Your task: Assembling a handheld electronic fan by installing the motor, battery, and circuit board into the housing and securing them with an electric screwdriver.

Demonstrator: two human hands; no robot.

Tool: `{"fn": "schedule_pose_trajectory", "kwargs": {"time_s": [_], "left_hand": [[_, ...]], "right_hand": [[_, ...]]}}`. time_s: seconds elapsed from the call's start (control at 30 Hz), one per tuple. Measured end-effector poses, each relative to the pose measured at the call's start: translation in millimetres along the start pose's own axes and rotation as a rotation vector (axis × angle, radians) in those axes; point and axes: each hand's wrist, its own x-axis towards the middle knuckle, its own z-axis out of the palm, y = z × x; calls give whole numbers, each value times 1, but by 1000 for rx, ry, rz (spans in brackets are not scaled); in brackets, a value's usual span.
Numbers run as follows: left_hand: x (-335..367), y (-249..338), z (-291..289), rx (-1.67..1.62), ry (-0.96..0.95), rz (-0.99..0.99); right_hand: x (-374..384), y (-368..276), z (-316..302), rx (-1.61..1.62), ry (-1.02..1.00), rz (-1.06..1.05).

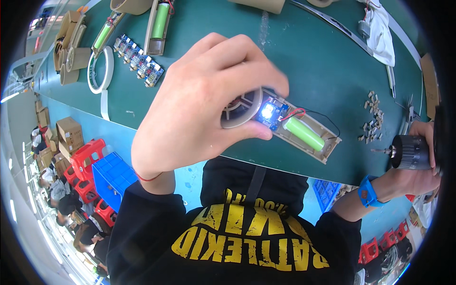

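Observation:
My left hand point(209, 95) is closed around the round head of an opened handheld fan point(325, 154), its fingers curled over the far rim and the thumb along the near side. Inside the fan's beige handle sit a blue circuit board point(271, 114) with a brightly glowing light and a green battery point(304, 134), joined by red and black wires. At the right edge my right hand point(425, 178) grips a black power screwdriver point(411, 152), whose bit points left. The bit is apart from the fan. The screwdriver's rear end is hidden by the dark rim of the picture.
On the green table point(313, 71) lie several blue circuit boards point(138, 59), a white tape roll point(100, 70) and other fan handles with green batteries point(160, 21). Scattered small metal parts point(372, 116) lie near the screwdriver. A white cloth point(380, 35) is at the far right.

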Motion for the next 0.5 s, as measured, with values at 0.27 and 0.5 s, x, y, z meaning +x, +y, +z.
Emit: {"fn": "schedule_pose_trajectory", "kwargs": {"time_s": [0.27,0.5], "left_hand": [[-23,-8,28,-314,327,3],[-25,-10,32,-354,395,61]], "right_hand": [[-23,-118,-24,-154,-45,-95],[-31,-186,-35,-1273,577,-143]]}}
